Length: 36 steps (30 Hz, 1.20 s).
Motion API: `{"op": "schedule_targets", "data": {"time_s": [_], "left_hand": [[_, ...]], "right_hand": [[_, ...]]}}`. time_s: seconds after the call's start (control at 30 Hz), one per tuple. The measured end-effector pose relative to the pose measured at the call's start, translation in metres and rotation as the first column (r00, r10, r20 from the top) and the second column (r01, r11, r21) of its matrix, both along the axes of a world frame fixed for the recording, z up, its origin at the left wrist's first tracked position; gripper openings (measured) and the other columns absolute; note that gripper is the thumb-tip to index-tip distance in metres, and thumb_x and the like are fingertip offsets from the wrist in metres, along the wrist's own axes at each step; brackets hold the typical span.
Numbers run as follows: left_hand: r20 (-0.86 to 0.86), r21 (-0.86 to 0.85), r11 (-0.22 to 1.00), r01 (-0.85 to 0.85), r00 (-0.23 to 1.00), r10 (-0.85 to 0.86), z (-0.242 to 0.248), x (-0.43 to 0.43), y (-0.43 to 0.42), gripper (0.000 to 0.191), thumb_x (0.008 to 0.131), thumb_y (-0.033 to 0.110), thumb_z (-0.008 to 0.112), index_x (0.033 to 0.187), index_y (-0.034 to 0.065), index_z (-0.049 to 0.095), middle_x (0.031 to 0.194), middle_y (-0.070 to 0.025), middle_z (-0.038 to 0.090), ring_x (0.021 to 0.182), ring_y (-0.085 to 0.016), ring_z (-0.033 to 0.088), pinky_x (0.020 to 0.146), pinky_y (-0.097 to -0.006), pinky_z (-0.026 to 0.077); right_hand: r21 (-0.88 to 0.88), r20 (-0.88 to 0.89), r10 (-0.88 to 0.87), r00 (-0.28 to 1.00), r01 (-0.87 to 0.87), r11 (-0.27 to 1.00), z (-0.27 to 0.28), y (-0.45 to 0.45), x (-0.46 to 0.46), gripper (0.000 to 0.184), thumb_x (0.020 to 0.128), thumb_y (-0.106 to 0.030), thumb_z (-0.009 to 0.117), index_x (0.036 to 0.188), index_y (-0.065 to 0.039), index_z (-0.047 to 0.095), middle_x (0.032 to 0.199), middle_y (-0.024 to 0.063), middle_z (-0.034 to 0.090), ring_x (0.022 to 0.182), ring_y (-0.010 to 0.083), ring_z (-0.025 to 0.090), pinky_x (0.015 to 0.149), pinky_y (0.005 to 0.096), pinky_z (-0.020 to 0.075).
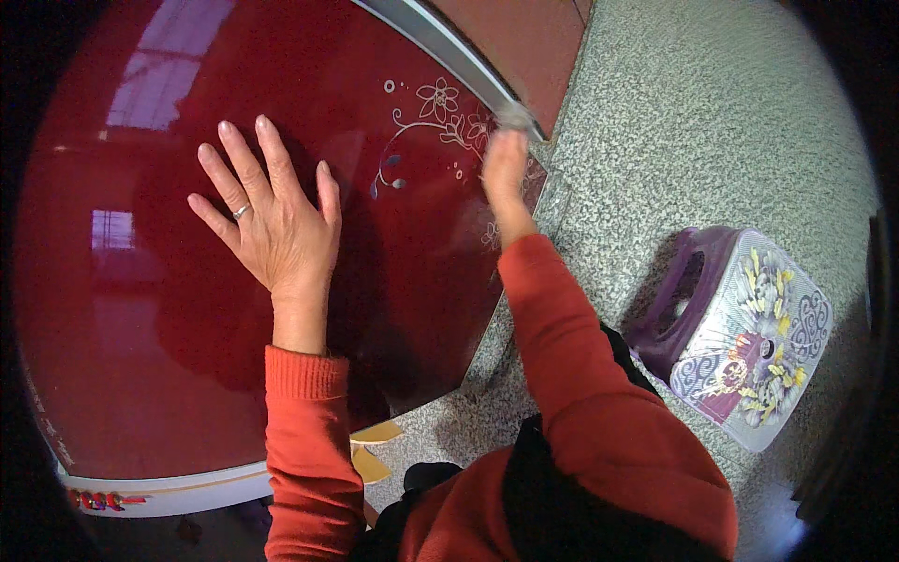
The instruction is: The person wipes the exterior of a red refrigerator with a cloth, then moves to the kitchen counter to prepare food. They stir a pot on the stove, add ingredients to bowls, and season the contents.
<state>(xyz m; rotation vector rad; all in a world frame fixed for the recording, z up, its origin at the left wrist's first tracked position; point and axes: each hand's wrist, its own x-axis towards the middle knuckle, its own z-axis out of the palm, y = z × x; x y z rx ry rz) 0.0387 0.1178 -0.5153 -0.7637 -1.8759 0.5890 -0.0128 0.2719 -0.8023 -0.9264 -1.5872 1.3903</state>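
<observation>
My left hand (284, 218) lies against a glossy dark red refrigerator door panel (232, 400), palm down and fingers spread, with a ring on one finger. It holds nothing. At the panel's edge near a grey metallic strip (467, 67), my right hand (507, 168) is closed and blurred. A small pale item (515, 118) shows at its fingertips, too smeared to name, possibly a cloth. Beside that hand, a printed flower-and-vine pattern (439, 98) decorates the red surface.
A purple plastic step stool (758, 337) with a flower-printed top stands on the speckled floor (674, 140) to my right. Yellow flat pieces (369, 464) lie by my left forearm. A beaded red cord (105, 501) rests on the door's pale edge (197, 485).
</observation>
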Motion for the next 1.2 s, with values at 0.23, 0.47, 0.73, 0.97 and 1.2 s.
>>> {"op": "schedule_targets", "data": {"time_s": [0.23, 0.47, 0.73, 0.97, 1.2], "left_hand": [[-0.041, -0.008, 0.998, -0.055, 0.998, 0.055, -0.004, 0.002, 0.006, 0.07, 0.09, 0.05, 0.053, 0.148, 0.0166, 0.035, 0.156, -0.012, 0.026, 0.145, -0.034, 0.017, 0.114, -0.0568, 0.008], [-0.033, -0.093, 0.987, -0.128, 0.992, 0.125, -0.028, 0.002, 0.019, 0.068, 0.09, 0.05, 0.053, 0.149, 0.0201, 0.034, 0.157, -0.0095, 0.025, 0.146, -0.031, 0.017, 0.114, -0.0566, 0.009], [-0.01, -0.091, 0.996, 0.015, 1.0, -0.016, -0.039, -0.009, 0.021, 0.07, 0.085, 0.049, 0.059, 0.146, 0.0197, 0.04, 0.156, -0.0115, 0.026, 0.146, -0.033, 0.016, 0.114, -0.0571, 0.002], [0.005, -0.101, 0.995, 0.002, 1.0, -0.002, -0.04, -0.007, 0.026, 0.072, 0.084, 0.049, 0.06, 0.146, 0.0178, 0.039, 0.156, -0.0129, 0.025, 0.146, -0.035, 0.016, 0.114, -0.0581, 0.004], [0.038, -0.066, 0.998, -0.023, 0.999, 0.025, -0.043, -0.006, 0.031, 0.073, 0.085, 0.048, 0.06, 0.147, 0.0184, 0.037, 0.157, -0.0132, 0.022, 0.146, -0.035, 0.014, 0.114, -0.059, 0.002]], "right_hand": [[-0.065, 0.035, -0.028, 0.999, 0.031, 0.997, -0.031, -0.048, 0.022, 0.024, 0.095, -0.013, 0.045, 0.109, 0.005, 0.053, 0.115, 0.0287, 0.052, 0.105, 0.0454, 0.05, 0.091, 0.0493, 0.0421], [0.381, -0.533, 0.074, 0.843, 0.16, 0.911, 0.091, -0.019, 0.008, 0.033, 0.085, 0.005, 0.047, 0.117, 0.005, 0.054, 0.131, 0.0243, 0.049, 0.122, 0.0375, 0.048, 0.106, 0.0429, 0.0377], [-0.248, -0.086, -0.153, 0.984, 0.128, 0.96, -0.106, 0.017, -0.003, 0.029, 0.095, -0.013, 0.039, 0.111, 0.004, 0.056, 0.103, 0.0243, 0.059, 0.097, 0.0411, 0.056, 0.085, 0.0429, 0.0445], [-0.687, -0.143, -0.599, 0.788, 0.357, 0.633, -0.2, -0.111, -0.009, 0.035, 0.096, -0.016, 0.042, 0.124, 0.004, 0.049, 0.109, 0.0114, 0.059, 0.097, 0.0265, 0.054, 0.093, 0.0401, 0.042], [-0.176, -0.53, -0.087, 0.843, -0.009, 0.984, 0.04, -0.15, 0.031, 0.039, 0.097, -0.011, 0.049, 0.136, -0.006, 0.046, 0.129, 0.0101, 0.053, 0.124, 0.0268, 0.046, 0.104, 0.0405, 0.0359]]}}
